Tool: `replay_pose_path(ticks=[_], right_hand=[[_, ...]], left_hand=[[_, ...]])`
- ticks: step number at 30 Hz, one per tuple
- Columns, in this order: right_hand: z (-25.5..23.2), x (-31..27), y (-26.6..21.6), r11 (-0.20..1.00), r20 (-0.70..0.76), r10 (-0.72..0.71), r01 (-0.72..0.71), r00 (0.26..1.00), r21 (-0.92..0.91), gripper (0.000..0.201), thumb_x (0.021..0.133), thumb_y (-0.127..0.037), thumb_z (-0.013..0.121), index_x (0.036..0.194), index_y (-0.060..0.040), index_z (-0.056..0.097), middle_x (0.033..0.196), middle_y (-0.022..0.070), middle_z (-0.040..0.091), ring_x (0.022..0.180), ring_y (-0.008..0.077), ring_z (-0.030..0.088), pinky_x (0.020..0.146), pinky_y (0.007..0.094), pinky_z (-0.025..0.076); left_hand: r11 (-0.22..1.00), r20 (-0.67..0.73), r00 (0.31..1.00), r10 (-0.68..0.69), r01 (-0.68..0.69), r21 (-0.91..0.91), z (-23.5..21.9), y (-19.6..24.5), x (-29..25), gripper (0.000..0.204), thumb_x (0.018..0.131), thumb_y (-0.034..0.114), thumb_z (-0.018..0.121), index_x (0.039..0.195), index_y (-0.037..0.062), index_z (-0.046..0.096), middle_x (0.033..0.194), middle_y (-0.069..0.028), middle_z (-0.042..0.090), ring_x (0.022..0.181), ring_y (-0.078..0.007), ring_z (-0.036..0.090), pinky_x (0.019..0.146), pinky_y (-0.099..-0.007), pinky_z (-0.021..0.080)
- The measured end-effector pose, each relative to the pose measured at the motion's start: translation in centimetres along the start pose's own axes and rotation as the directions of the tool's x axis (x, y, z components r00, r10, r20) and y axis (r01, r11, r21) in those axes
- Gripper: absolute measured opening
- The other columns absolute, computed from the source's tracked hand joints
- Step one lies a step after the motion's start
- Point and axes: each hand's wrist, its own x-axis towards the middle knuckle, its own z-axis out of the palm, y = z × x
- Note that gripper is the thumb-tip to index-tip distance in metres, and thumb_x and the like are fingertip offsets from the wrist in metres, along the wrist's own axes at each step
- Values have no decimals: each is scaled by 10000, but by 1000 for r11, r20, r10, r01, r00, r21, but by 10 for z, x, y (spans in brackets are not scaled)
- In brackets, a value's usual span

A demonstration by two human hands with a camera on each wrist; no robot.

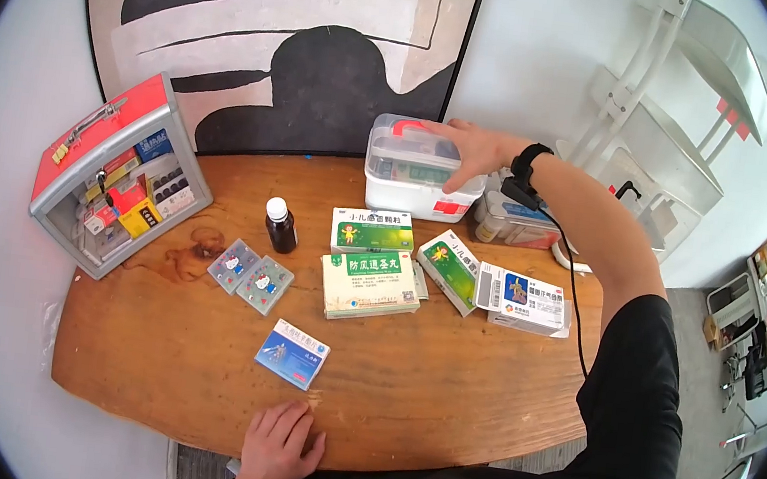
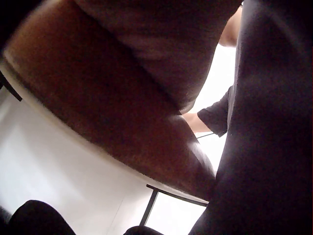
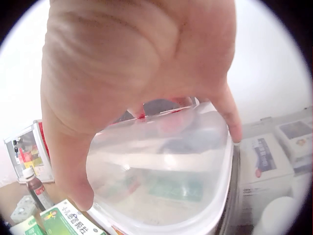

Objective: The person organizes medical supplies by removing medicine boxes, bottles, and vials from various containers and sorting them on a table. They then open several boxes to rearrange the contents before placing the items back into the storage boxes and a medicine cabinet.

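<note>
Head view: the right hand [image 1: 479, 151], fingers spread, spans the plastic box [image 1: 408, 192] at one o'clock; the left hand [image 1: 277, 450] lies loose on the table [image 1: 449, 408] towards seven o'clock. Left wrist view: dark cloth [image 2: 274, 127], three o'clock. Right wrist view: thumb and fingers straddle the box's lid [image 3: 156, 169]; bottle [image 3: 38, 190], eight o'clock.

The right arm [image 1: 598, 221] stretches forward, the right hand [image 1: 476, 149] palm down, thumb and fingers spread wide. Behind and left of it, the left hand [image 1: 277, 450] rests palm down, fingers relaxed.
</note>
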Motion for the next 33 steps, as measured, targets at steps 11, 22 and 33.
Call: replay_pose_path(ticks=[11, 22, 33], right_hand=[[0, -16, -26, 994, -17, 78, -76, 997, 75, 1325, 711, -507, 951, 1759, -259, 180, 1670, 302, 335, 1563, 479, 348, 1282, 558, 354], [56, -40, -34, 996, -342, -19, -13, 940, -90, 1087, 832, -310, 902, 1720, -219, 281, 1753, 298, 225, 1616, 509, 253, 1292, 565, 365], [54, -37, 5, 974, -491, -118, 196, 863, 110, 890, 898, -274, 864, 1663, -163, 424, 1717, 253, 370, 1561, 452, 403, 1286, 494, 385]], left_hand=[[1000, 2, 1000, 10, -10, 9, 0, -1, -1, 386, 813, 200, 862, 1116, 1, 729, 1213, -145, 714, 1112, -326, 690, 914, -455, 550], [1000, 2, 1000, 13, -13, 16, -2, 2, 0, 391, 814, 185, 859, 1130, -1, 724, 1216, -147, 703, 1117, -332, 686, 914, -456, 547], [985, 25, 994, 107, -103, -142, -48, 1, 56, 436, 840, 255, 889, 1173, 31, 719, 1234, -155, 706, 1126, -352, 690, 979, -468, 566]])
